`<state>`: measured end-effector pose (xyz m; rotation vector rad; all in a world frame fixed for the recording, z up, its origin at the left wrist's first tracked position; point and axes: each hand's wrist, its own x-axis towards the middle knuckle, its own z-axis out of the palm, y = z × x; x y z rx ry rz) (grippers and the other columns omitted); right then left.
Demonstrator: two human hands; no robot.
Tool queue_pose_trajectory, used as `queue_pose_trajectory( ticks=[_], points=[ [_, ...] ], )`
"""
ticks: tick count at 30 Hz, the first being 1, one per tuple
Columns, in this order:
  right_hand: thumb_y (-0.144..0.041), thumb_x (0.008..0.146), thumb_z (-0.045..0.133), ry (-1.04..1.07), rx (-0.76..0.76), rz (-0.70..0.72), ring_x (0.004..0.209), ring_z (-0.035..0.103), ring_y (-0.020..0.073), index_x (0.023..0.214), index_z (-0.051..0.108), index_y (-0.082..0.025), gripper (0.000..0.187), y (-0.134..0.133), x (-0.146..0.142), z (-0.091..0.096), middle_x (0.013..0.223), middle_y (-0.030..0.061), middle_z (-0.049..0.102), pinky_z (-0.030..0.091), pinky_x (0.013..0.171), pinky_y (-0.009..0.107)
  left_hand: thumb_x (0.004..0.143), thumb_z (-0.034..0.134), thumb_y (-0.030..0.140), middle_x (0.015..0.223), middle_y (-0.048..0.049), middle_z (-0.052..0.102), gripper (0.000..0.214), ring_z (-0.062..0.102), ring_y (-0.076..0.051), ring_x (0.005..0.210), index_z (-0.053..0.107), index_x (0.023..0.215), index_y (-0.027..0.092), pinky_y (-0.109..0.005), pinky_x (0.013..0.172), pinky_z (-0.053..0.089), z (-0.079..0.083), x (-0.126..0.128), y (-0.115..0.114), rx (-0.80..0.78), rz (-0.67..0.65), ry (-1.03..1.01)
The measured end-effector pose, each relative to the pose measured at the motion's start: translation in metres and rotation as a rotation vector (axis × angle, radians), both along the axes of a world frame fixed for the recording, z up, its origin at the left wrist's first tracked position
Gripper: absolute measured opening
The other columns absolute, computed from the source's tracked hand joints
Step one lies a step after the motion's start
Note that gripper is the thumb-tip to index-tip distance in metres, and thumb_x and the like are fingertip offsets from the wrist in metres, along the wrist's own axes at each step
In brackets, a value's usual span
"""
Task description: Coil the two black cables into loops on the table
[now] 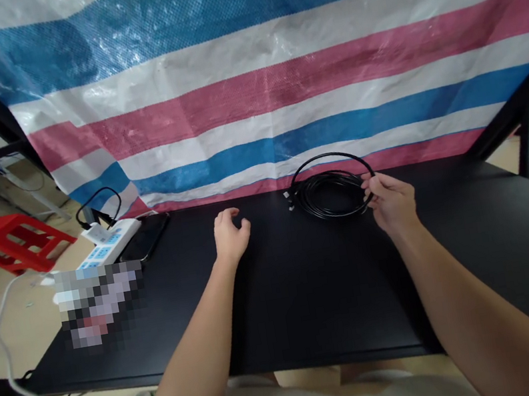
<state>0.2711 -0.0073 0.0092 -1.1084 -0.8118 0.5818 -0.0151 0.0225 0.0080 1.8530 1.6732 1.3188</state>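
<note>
A coiled black cable (pixel 333 213) lies toward the back of the black table, its metal plug ends (pixel 288 199) poking out on the left side of the coil. My right hand (pixel 393 199) pinches the coil's right side between thumb and fingers, and one loop there is raised above the others. To the left of the coil, my left hand (pixel 231 234) rests at the tabletop, apart from the cable. Its fingers are curled a little, with thumb and fingertips apart and nothing between them.
The black table (pixel 313 305) backs onto a striped plastic sheet (pixel 247 93). At the left edge sit a white power strip (pixel 121 237) with a charger (pixel 98 232) plugged in, a dark phone (pixel 147 238) and a blurred-out item (pixel 104 302). A red stool (pixel 18 239) stands beyond.
</note>
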Motion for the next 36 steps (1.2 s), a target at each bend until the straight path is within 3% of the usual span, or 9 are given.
queue_pose_trajectory(
  ticks=[8,11,16,19,21,24,27,31,36],
  points=[
    [-0.038,0.054,0.074,0.102,0.042,0.239,0.049,0.043,0.0094,0.063,0.058,-0.020,0.025,-0.011,-0.006,0.013,0.057,-0.0032,0.049,0.030,0.040,0.020,0.070,0.071,0.035,0.112,-0.0124,0.064,0.039,0.058,-0.027,0.107,0.063,0.104,0.019,-0.044,0.095,0.042,0.002,0.035,-0.027,-0.167,-0.542,-0.243],
    [-0.040,0.055,0.075,0.082,0.028,0.316,0.050,0.044,0.0097,0.064,0.057,-0.020,0.028,-0.013,-0.009,0.013,0.057,-0.0034,0.049,0.030,0.040,0.021,0.074,0.068,0.033,0.095,-0.0084,0.066,0.036,0.062,-0.021,0.088,0.061,0.105,0.019,-0.039,0.084,0.047,-0.002,0.049,-0.031,-0.263,-0.579,-0.353],
    [-0.053,0.062,0.066,0.038,-0.016,0.369,0.049,0.042,0.0116,0.066,0.059,-0.021,0.034,-0.013,-0.009,0.012,0.060,0.0000,0.053,0.032,0.042,0.025,0.081,0.060,0.031,0.056,0.0035,0.051,0.014,0.052,-0.010,0.054,0.057,0.077,0.018,-0.024,0.057,0.044,-0.002,0.052,-0.024,-0.281,-0.504,-0.624],
    [-0.065,0.073,0.045,0.037,-0.009,0.258,0.044,0.037,0.0113,0.065,0.058,-0.022,0.046,-0.008,-0.003,0.008,0.059,0.0012,0.052,0.027,0.038,0.026,0.079,0.064,0.035,0.047,0.0085,0.038,0.024,0.038,-0.005,0.040,0.051,0.068,0.019,-0.018,0.043,0.032,0.007,0.044,-0.022,-0.243,-0.437,-0.841],
    [-0.066,0.073,0.042,0.044,-0.025,0.109,0.040,0.033,0.0104,0.061,0.055,-0.022,0.048,-0.004,0.002,0.004,0.053,-0.0005,0.047,0.022,0.036,0.024,0.079,0.064,0.038,0.045,0.0102,0.030,0.029,0.028,-0.004,0.036,0.047,0.066,0.019,-0.016,0.038,0.023,0.017,0.035,-0.022,-0.249,-0.434,-0.981],
    [-0.055,0.072,0.050,0.038,-0.081,-0.144,0.038,0.031,0.0093,0.056,0.052,-0.021,0.037,0.004,0.005,-0.002,0.047,-0.0035,0.042,0.020,0.036,0.023,0.084,0.059,0.039,0.044,0.0104,0.023,0.035,0.020,-0.003,0.034,0.042,0.061,0.019,-0.016,0.035,0.015,0.033,0.016,-0.023,-0.261,-0.424,-1.176],
    [-0.036,0.068,0.052,-0.016,-0.126,-0.314,0.043,0.039,0.0109,0.055,0.053,-0.021,0.020,0.008,0.005,-0.007,0.046,-0.0046,0.044,0.030,0.042,0.024,0.089,0.051,0.039,0.045,0.0103,0.017,0.037,0.015,-0.004,0.033,0.038,0.061,0.020,-0.017,0.033,0.013,0.046,-0.007,-0.021,-0.259,-0.352,-1.400],
    [-0.024,0.062,0.051,-0.129,-0.186,-0.442,0.058,0.053,0.0158,0.059,0.057,-0.021,0.008,0.009,0.006,-0.011,0.053,-0.0036,0.051,0.044,0.062,0.031,0.094,0.039,0.035,0.044,0.0093,0.016,0.038,0.014,-0.005,0.032,0.036,0.060,0.019,-0.017,0.031,0.011,0.051,-0.035,-0.017,-0.197,-0.269,-1.583],
    [-0.023,0.060,0.052,-0.321,-0.308,-0.471,0.068,0.056,0.0204,0.071,0.061,-0.019,0.015,0.008,0.011,-0.016,0.068,0.0024,0.060,0.046,0.075,0.040,0.097,0.025,0.030,0.043,0.0082,0.018,0.045,0.016,-0.006,0.032,0.037,0.056,0.019,-0.017,0.030,0.014,0.049,-0.060,-0.015,-0.102,-0.288,-1.665]
  ],
)
